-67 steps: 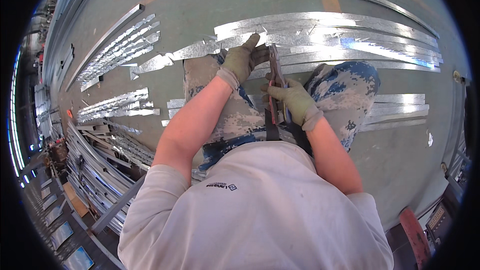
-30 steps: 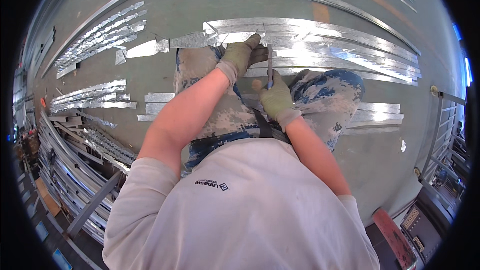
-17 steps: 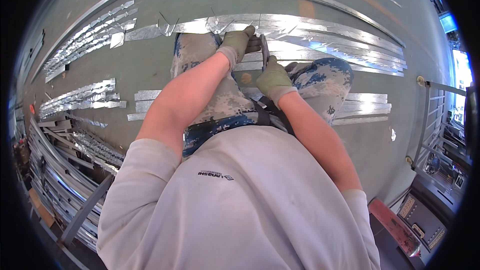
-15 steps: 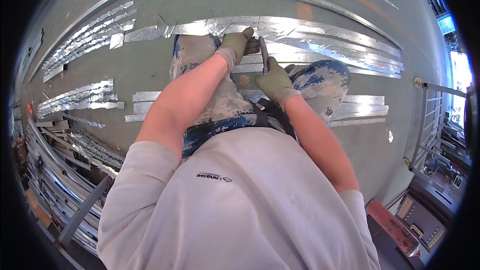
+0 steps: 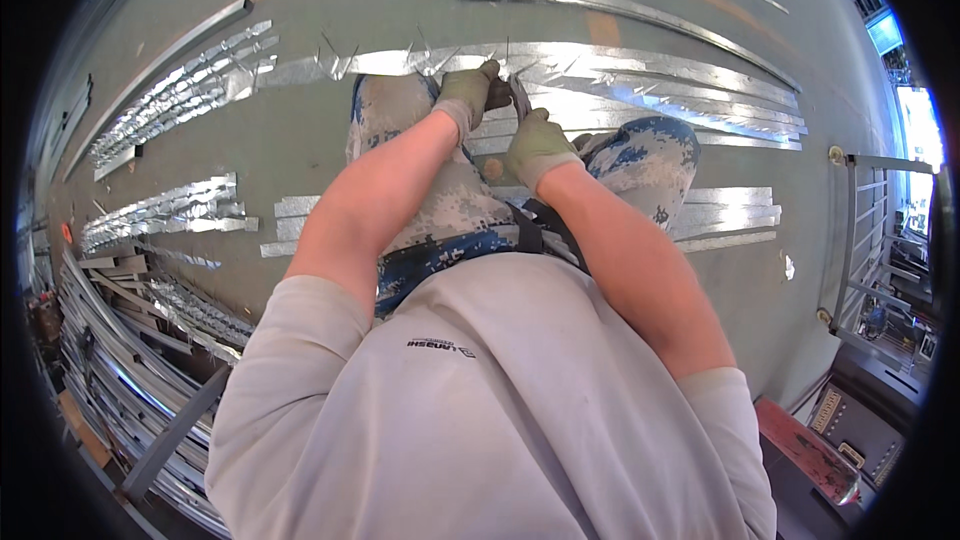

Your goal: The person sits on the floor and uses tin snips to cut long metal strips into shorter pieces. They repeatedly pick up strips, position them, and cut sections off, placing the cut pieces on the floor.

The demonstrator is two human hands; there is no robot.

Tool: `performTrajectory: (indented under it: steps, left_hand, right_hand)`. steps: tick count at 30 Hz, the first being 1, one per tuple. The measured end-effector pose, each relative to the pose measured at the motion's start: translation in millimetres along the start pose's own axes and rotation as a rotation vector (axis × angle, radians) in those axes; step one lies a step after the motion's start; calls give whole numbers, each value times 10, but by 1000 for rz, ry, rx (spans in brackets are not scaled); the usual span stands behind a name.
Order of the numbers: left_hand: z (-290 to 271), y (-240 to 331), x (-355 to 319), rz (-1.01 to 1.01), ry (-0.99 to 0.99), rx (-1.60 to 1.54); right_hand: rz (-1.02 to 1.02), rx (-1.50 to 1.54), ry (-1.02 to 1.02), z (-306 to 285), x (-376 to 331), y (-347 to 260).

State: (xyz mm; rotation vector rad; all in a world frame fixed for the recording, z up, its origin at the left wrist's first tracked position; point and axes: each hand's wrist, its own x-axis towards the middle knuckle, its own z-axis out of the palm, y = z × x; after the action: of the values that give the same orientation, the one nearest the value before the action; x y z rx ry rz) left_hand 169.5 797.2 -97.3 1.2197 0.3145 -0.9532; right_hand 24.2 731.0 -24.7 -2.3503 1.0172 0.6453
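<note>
I wear greenish gloves with dark fingertips. My right hand (image 5: 540, 147) is closed round a pair of metal snips (image 5: 520, 98), whose head points away from me at the near edge of a shiny metal strip (image 5: 590, 62). Just left of the snips, my left hand (image 5: 468, 93) is curled at the same strip's edge with its thumb on top; its lower fingers are partly hidden. Left of my hands, several thin slivers (image 5: 425, 52) stand bent up from the strip. The strip lies across the floor beyond my knees.
More flat strips (image 5: 725, 212) lie beside and under my legs. Crumpled strips (image 5: 175, 90) are spread at the left. A long metal channel (image 5: 620, 5) lies farther out. Metal profiles (image 5: 130, 370) fill a rack at lower left. A wheeled metal frame (image 5: 850, 240) stands at right, near a red cylinder (image 5: 808, 450).
My right hand and the snips have shifted slightly left, and the snips' head tilts more to the left. A sliver now stands up beside my left thumb. The view has shifted a little.
</note>
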Motion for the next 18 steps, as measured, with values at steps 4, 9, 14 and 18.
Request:
performTrajectory:
  steps: [4, 9, 14, 18]
  left_hand:
    - [-28, 50, -54, 0, -38, -2]
    - [-74, 62, -82, 68, -51, -59]
    - [-154, 196, -54, 134, -84, -115]
    - [-213, 293, -262, 178, -66, -113]
  right_hand:
    - [-6, -39, -58, -145, -128, 27]
    - [-63, -60, -41, -275, -164, 208]
    - [-101, 203, -50, 32, 38, 686]
    - [-65, 1062, -372, 24, -44, 1043]
